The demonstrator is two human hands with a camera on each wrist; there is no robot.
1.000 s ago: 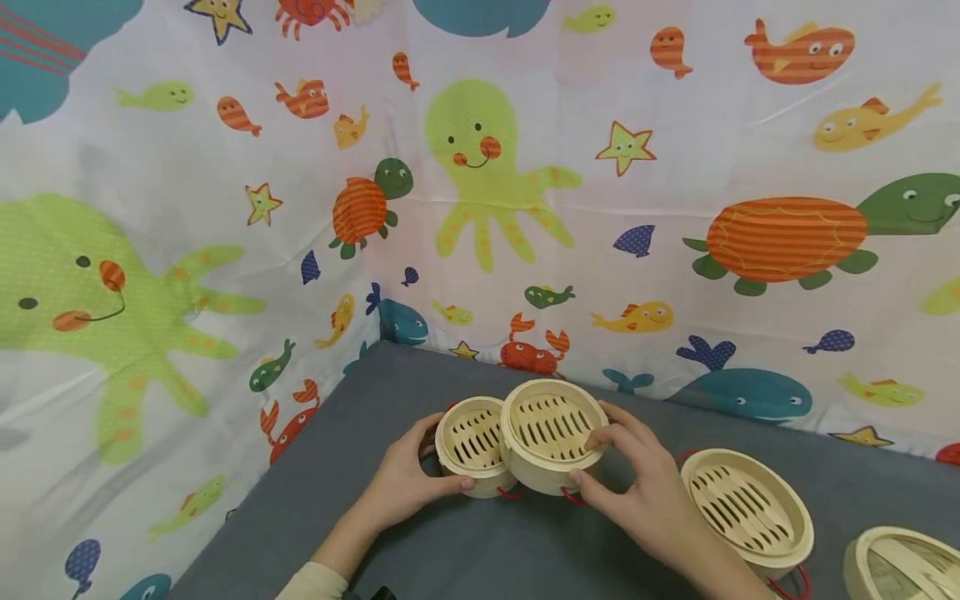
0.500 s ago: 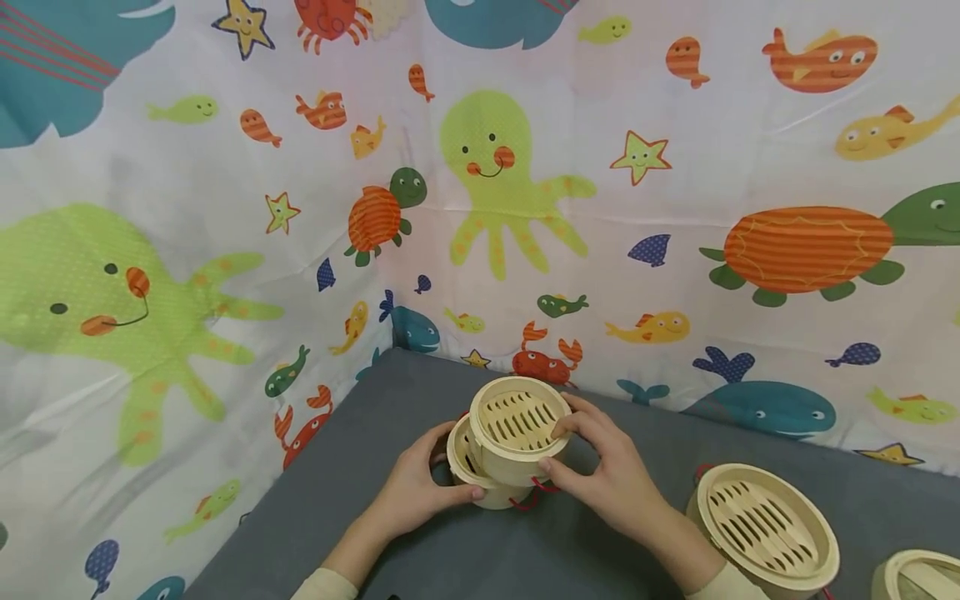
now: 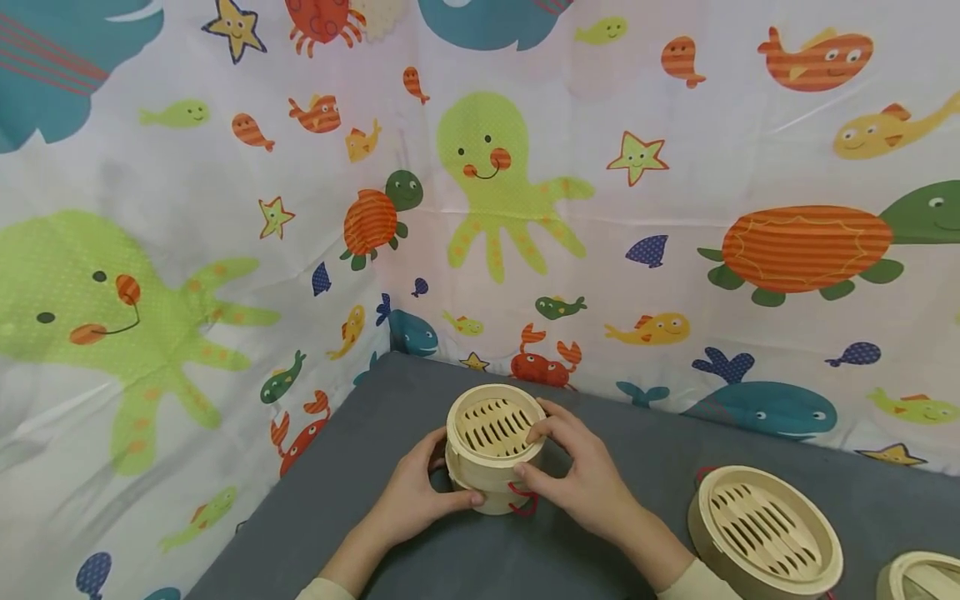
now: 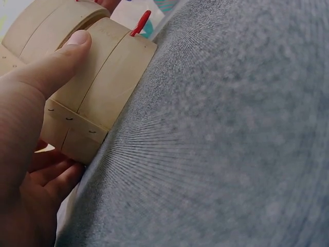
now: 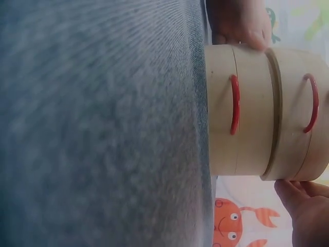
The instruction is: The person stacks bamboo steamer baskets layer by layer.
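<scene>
Two small bamboo steamer baskets stand stacked on the grey table (image 3: 480, 558), near its back left corner. The upper basket (image 3: 495, 427) has a slatted bottom and sits squarely on the lower basket (image 3: 497, 500). My left hand (image 3: 429, 485) grips the lower basket (image 4: 103, 87) from the left, thumb (image 4: 56, 59) on its wall. My right hand (image 3: 558, 462) grips the upper basket (image 5: 298, 113) from the right, thumb in front and fingers on the rim. In the right wrist view the lower basket (image 5: 236, 108) and the upper one each show a red loop handle (image 5: 234, 103).
A larger bamboo basket (image 3: 765, 533) stands on the table at the right, and part of another (image 3: 922, 577) shows at the bottom right corner. A sea-creature printed cloth (image 3: 225, 250) walls the table at the back and left.
My right hand has carried the upper basket to the left and set it down onto the basket that my left hand holds. They stood side by side before.
</scene>
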